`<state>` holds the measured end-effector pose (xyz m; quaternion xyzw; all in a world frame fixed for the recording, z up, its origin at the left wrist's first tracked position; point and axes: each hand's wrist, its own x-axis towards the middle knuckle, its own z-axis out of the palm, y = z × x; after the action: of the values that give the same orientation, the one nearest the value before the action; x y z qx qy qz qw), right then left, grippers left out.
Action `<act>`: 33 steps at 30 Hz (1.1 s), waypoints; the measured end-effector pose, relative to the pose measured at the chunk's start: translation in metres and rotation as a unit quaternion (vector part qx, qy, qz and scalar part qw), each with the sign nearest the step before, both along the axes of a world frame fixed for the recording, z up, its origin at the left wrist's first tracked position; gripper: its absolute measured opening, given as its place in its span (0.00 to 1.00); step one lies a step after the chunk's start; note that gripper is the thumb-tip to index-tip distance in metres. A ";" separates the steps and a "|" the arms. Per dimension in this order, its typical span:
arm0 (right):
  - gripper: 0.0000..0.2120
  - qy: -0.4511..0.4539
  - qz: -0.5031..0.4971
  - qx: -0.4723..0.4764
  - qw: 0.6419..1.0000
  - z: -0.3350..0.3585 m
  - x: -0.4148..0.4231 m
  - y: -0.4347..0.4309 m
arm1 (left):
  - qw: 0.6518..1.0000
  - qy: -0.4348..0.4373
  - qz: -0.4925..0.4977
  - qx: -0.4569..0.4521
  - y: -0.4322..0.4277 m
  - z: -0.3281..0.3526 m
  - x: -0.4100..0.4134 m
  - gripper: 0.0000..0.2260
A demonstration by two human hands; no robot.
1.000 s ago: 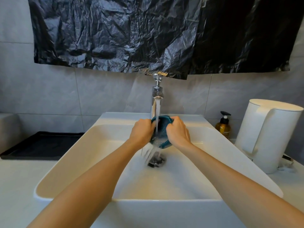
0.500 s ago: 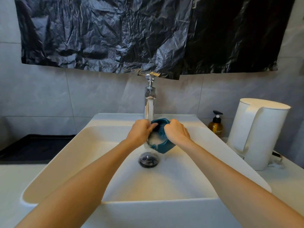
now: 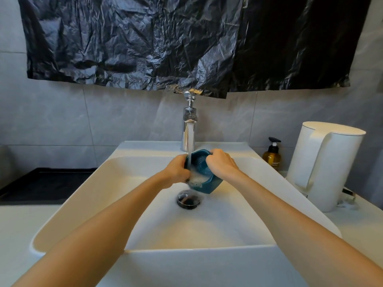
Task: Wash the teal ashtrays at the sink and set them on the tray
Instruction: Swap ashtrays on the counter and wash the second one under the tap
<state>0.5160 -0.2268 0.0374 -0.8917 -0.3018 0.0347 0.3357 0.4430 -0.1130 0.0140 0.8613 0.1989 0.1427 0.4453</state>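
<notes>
Black tray (image 3: pixel 47 183) far L, beside sink (image 3: pixel 93 193). L hand (image 3: pixel 176 170): fingers curled round L rim of 1 teal ashtray (image 3: pixel 209 185), held tilted above drain under faucet (image 3: pixel 189 129) stream, suds inside. R hand (image 3: pixel 220 164): fingers curled over R rim. Est.: rigid, prob. ceramic, chip-prone, some weight; wet + soapy = slippery. Best hold: opposite walls, 2 hands.

The ashtray (image 3: pixel 207 184) is teal with a dotted inside; the sink (image 3: pixel 228 224) and kettle (image 3: pixel 323 166) are white, the tray (image 3: pixel 47 183) black, the bottle (image 3: pixel 272 160) amber
</notes>
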 end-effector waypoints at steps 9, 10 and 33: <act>0.04 0.050 0.057 0.049 0.996 0.004 -0.002 0.003 | 0.975 -0.007 0.084 0.207 -0.002 0.004 0.001 0.12; 0.05 0.074 0.047 0.090 0.992 0.004 -0.003 0.003 | 0.977 -0.014 0.100 0.189 -0.004 0.004 0.000 0.09; 0.12 0.008 0.029 -0.008 1.000 -0.001 -0.007 0.002 | 0.982 -0.006 0.101 0.157 0.000 0.002 0.002 0.17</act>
<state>0.5093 -0.2251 0.0364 -0.8848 -0.3247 0.0542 0.3298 0.4445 -0.1128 0.0162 0.8951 0.2569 0.2219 0.2891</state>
